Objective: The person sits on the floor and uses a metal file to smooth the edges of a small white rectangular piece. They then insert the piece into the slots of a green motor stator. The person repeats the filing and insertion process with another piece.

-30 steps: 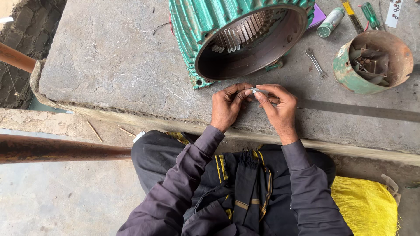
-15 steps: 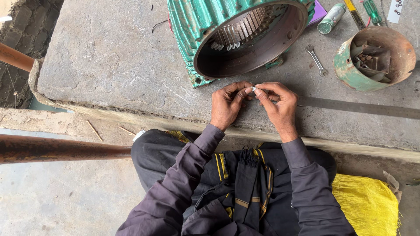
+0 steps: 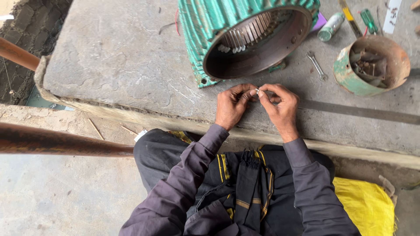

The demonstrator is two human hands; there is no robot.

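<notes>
Surface: grey stone slab (image 3: 109, 57) forming a workbench, its edge just before the seated person's knees
Left hand (image 3: 231, 105): fingers curled, tips pinched on the small white strip (image 3: 257, 91)
Right hand (image 3: 281, 107): fingertips closed on the same strip, meeting the left hand
Strip: held above the slab, just in front of the green motor housing (image 3: 245, 35)
Handling: judged light, thin and bendable; best gripped at both ends by the fingertips
Nearby: spanner (image 3: 316, 65), rusty green can (image 3: 372, 65) of scrap, spray can (image 3: 330, 26), screwdrivers (image 3: 358, 19)
</notes>
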